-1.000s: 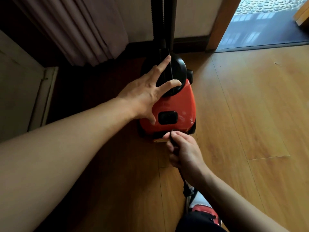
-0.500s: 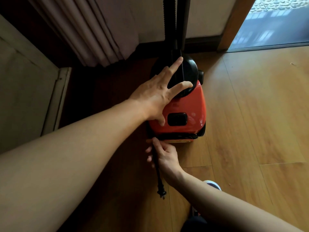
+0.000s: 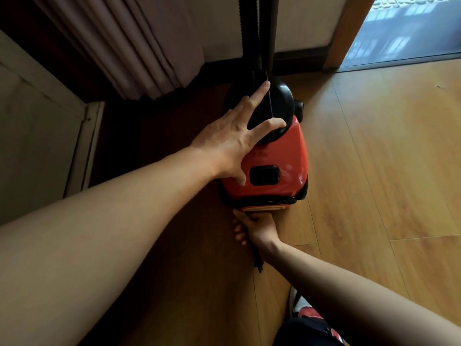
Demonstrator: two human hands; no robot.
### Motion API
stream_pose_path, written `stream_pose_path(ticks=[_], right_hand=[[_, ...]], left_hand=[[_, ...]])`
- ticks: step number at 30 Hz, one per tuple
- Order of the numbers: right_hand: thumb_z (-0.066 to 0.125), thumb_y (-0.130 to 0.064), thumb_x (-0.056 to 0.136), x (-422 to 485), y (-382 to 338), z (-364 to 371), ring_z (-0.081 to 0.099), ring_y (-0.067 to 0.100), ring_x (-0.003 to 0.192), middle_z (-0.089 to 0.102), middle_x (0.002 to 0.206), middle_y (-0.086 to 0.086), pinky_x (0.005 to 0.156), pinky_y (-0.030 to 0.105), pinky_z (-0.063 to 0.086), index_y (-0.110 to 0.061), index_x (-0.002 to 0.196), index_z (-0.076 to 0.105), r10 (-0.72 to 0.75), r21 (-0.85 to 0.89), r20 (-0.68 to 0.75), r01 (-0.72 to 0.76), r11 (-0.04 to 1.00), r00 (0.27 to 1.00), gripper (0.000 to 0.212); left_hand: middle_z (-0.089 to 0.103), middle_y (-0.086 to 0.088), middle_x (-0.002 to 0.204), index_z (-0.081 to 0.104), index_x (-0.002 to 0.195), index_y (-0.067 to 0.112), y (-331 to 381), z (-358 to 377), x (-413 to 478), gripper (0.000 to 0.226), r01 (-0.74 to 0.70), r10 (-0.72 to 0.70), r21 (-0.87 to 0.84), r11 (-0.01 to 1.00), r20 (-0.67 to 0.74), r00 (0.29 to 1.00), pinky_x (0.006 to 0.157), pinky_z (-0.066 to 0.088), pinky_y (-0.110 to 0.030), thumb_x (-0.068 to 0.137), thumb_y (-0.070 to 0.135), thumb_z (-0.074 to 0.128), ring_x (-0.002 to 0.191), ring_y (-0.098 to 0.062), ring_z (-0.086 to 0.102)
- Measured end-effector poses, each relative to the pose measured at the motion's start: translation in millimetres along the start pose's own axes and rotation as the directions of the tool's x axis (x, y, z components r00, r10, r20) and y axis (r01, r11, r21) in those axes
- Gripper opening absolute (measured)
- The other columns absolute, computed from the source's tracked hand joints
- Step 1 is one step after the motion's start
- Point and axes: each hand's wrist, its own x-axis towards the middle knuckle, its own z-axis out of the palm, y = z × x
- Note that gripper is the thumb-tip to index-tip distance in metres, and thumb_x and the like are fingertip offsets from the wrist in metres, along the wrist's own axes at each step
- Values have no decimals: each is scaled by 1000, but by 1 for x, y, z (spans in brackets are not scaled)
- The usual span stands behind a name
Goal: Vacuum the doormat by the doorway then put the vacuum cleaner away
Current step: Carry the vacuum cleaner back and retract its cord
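Left hand [image 3: 232, 143] rests on the vacuum [image 3: 279, 158], fingers spread straight. Just behind it, right hand [image 3: 257, 226] grips the cord [image 3: 255, 254], with the plug [image 3: 259, 267] beside its wrist.

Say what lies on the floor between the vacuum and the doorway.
Nothing: the floor between vacuum and doorway is bare in the head view.

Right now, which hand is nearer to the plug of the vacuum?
Right. The right hand grips the cord close to the plug, at the rear of the vacuum. The left hand rests spread on the vacuum's top, farther from the plug.
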Motion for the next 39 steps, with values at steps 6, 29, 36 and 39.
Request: stream_pose_path(ticks=[6,29,36,39], right_hand=[[70,-31,95,1,7,-35,63,16,55,69,75,8,54,29,55,-8,100,71,-16,-145,31,20,989,999,24],[62,21,85,3,-13,-99,74,27,86,70,98,21,66,28,64,-1,124,59,262,725,-113,-101,682,958,44],[54,14,93,-3,-27,-104,78,29,83,74,105,25,74,36,64,2,121,63,278,726,-153,-83,683,948,31],[52,11,96,-4,-31,-108,76,34,92,70,111,25,86,40,62,0,119,63,257,659,-201,-64,750,945,28]], left_hand=[[-34,-1,161,12,146,54,-1,0,0,133,-6,6,-6,1000,1,1000,87,55,-39,46,39,98,153,-35,9],[-37,1,159,5,148,55,0,-4,-2,138,0,0,29,1000,10,1000,83,57,-38,47,42,97,154,-31,7],[-41,4,157,-9,149,57,1,-7,-1,148,14,-14,9,1000,42,999,94,55,-43,48,41,98,154,-30,2],[-39,13,157,-5,150,57,0,-9,-1,145,42,-36,-98,994,60,998,104,49,-52,47,42,98,155,-27,-1]])
